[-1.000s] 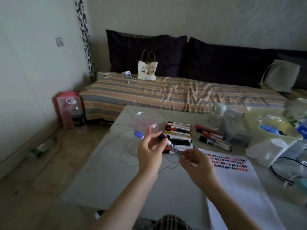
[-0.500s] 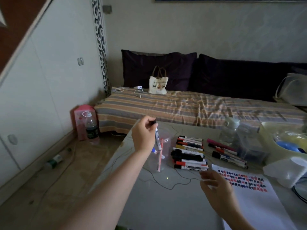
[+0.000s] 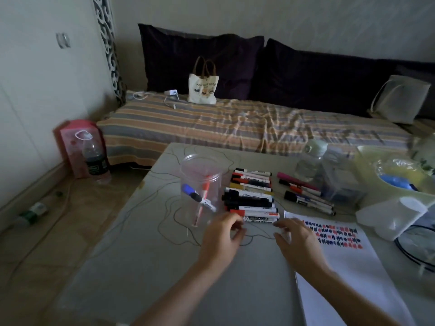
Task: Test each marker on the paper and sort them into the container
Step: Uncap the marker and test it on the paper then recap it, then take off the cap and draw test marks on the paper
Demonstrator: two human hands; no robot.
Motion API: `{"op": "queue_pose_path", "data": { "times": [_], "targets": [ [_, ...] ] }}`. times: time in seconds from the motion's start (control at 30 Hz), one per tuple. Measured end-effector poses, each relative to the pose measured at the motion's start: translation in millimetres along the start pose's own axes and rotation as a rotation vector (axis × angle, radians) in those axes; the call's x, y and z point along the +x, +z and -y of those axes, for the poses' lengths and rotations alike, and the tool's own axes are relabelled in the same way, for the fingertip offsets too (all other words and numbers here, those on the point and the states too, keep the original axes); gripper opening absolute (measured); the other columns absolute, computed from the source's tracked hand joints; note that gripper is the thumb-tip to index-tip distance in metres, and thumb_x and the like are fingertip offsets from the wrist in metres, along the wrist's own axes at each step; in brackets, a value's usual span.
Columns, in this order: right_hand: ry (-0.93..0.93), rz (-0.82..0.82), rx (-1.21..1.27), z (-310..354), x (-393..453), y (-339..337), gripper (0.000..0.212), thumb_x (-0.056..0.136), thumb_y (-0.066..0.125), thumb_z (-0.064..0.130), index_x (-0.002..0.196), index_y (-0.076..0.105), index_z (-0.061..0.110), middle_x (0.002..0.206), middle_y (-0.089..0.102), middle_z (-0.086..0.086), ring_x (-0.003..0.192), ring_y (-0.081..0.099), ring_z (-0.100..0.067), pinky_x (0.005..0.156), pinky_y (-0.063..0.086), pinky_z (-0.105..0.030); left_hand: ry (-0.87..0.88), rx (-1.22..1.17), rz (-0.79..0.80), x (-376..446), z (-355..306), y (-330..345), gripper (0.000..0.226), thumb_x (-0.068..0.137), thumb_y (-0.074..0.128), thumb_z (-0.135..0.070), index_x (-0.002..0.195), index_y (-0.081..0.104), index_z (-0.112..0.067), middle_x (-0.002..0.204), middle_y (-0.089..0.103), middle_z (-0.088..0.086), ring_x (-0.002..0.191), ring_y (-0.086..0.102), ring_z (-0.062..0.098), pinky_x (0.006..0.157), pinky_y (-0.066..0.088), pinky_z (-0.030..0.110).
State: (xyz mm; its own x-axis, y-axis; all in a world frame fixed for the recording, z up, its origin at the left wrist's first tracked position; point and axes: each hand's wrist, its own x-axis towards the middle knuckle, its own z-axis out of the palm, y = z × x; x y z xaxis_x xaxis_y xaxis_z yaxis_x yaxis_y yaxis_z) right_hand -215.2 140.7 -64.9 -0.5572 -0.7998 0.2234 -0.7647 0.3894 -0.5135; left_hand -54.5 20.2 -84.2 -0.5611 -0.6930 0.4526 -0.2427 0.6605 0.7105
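A clear plastic container (image 3: 213,177) stands on the table (image 3: 146,267) with a blue-capped marker (image 3: 197,196) and a red marker (image 3: 204,191) leaning inside. To its right, several markers (image 3: 249,196) lie side by side in a row. At the row's near edge is a marker labelled WHITEBOARD (image 3: 260,219). My left hand (image 3: 221,237) curls its fingers round that marker's left end. My right hand (image 3: 297,240) has loosely bent fingers whose tips touch its right end. The marker still lies flat in the row. White paper (image 3: 348,274) with red and dark test marks lies under my right wrist.
A few more markers (image 3: 306,194) lie behind the paper, beside a water bottle (image 3: 308,161) and a clear box (image 3: 341,184). A yellow-green basket (image 3: 367,161) and a white tub (image 3: 390,217) crowd the right edge. A striped bed (image 3: 235,123) runs behind the table.
My left hand dropped the blue-capped marker into the container and came down to the nearest marker in the row. My right hand moved forward to that marker's other end.
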Motion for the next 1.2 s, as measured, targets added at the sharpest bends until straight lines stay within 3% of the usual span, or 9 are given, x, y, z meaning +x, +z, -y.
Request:
{"op": "queue_pose_path", "data": {
  "times": [0.1, 0.23, 0.33, 0.63, 0.73, 0.87, 0.97, 1.07, 1.2],
  "targets": [
    [-0.099, -0.026, -0.158, 0.5, 21.9, 10.7, 0.027, 0.085, 0.071, 0.025, 0.112, 0.067, 0.024, 0.115, 0.064, 0.002, 0.108, 0.059, -0.021, 0.09, 0.049, -0.043, -0.187, -0.041, 0.068, -13.7, 22.7, 19.2, 0.014, 0.084, 0.071, -0.018, 0.096, 0.064, -0.021, 0.084, 0.059, -0.011, 0.079, 0.058, 0.0, 0.07, 0.046, 0.014],
    [-0.174, -0.038, -0.266, 3.0, 47.1, 27.7, 0.029, 0.087, 0.069, 0.031, 0.114, 0.066, 0.024, 0.119, 0.061, 0.001, 0.115, 0.053, -0.024, 0.092, 0.041, -0.043, -0.196, -0.023, 0.076, -15.8, 32.8, 25.9, 0.011, 0.083, 0.07, -0.02, 0.09, 0.062, -0.019, 0.085, 0.057, -0.006, 0.079, 0.057, 0.003, 0.071, 0.047, 0.015],
    [-0.189, 0.006, -0.309, 0.2, 55.6, 38.4, 0.028, 0.089, 0.065, 0.035, 0.115, 0.065, 0.025, 0.119, 0.058, 0.001, 0.117, 0.05, -0.024, 0.092, 0.038, -0.042, -0.212, -0.043, 0.082, -14.7, 32.0, 23.6, 0.013, 0.082, 0.071, -0.02, 0.086, 0.059, -0.023, 0.08, 0.059, -0.011, 0.076, 0.058, 0.0, 0.067, 0.042, 0.008],
    [-0.294, -0.091, -0.408, 4.5, 58.0, 38.2, 0.015, 0.088, 0.067, 0.028, 0.099, 0.06, 0.019, 0.098, 0.063, 0.001, 0.097, 0.058, -0.024, 0.085, 0.037, -0.041, -0.216, -0.058, 0.074, -14.9, 30.2, 23.5, 0.013, 0.082, 0.072, -0.02, 0.086, 0.06, -0.021, 0.078, 0.057, -0.015, 0.075, 0.057, -0.003, 0.066, 0.041, 0.007],
    [-0.299, -0.104, -0.233, 11.7, 37.9, 14.6, 0.013, 0.091, 0.064, 0.022, 0.102, 0.058, 0.017, 0.096, 0.063, 0.001, 0.085, 0.059, -0.018, 0.079, 0.045, -0.037, -0.211, -0.075, 0.055, -15.5, 32.4, 25.1, 0.016, 0.081, 0.073, -0.02, 0.085, 0.058, -0.026, 0.081, 0.057, -0.011, 0.077, 0.057, 0.002, 0.067, 0.042, 0.008],
    [-0.049, 0.285, 0.049, 10.4, -17.8, -9.1, 0.012, 0.101, 0.046, 0.025, 0.106, 0.056, 0.019, 0.092, 0.056, 0.002, 0.067, 0.051, -0.007, 0.06, 0.047, -0.019, -0.283, -0.228, 0.04, -17.8, 24.5, 22.1, 0.022, 0.09, 0.067, -0.026, 0.101, 0.055, -0.04, 0.093, 0.062, -0.012, 0.084, 0.06, 0.001, 0.074, 0.045, 0.013],
    [0.16, 0.441, 0.222, -1.7, -44.0, -15.4, 0.014, 0.101, 0.048, 0.027, 0.104, 0.06, 0.021, 0.082, 0.065, 0.005, 0.058, 0.05, -0.007, 0.051, 0.042, -0.017, -0.389, -0.471, 0.084, -21.5, -3.0, 19.8, 0.014, 0.092, 0.058, -0.039, 0.105, 0.062, -0.036, 0.1, 0.07, -0.011, 0.095, 0.064, 0.0, 0.082, 0.048, 0.014],
    [0.192, 0.394, 0.375, -5.6, -53.4, -22.6, 0.019, 0.099, 0.051, 0.035, 0.096, 0.068, 0.027, 0.075, 0.07, 0.001, 0.054, 0.049, -0.008, 0.052, 0.04, -0.024, -0.472, -0.726, 0.155, -27.9, -35.0, 25.8, 0.015, 0.097, 0.056, -0.017, 0.106, 0.068, -0.017, 0.1, 0.075, -0.004, 0.1, 0.068, 0.015, 0.084, 0.054, 0.022],
    [0.228, 0.356, 0.416, -4.8, -58.4, -34.4, 0.027, 0.099, 0.05, 0.035, 0.093, 0.071, 0.019, 0.065, 0.061, 0.005, 0.051, 0.047, -0.004, 0.05, 0.036, -0.017, -0.653, -0.998, 0.231, -27.3, -64.4, 31.4, 0.017, 0.096, 0.054, -0.01, 0.11, 0.064, -0.008, 0.102, 0.075, 0.007, 0.099, 0.07, 0.022, 0.087, 0.056, 0.032]
  ]
}}
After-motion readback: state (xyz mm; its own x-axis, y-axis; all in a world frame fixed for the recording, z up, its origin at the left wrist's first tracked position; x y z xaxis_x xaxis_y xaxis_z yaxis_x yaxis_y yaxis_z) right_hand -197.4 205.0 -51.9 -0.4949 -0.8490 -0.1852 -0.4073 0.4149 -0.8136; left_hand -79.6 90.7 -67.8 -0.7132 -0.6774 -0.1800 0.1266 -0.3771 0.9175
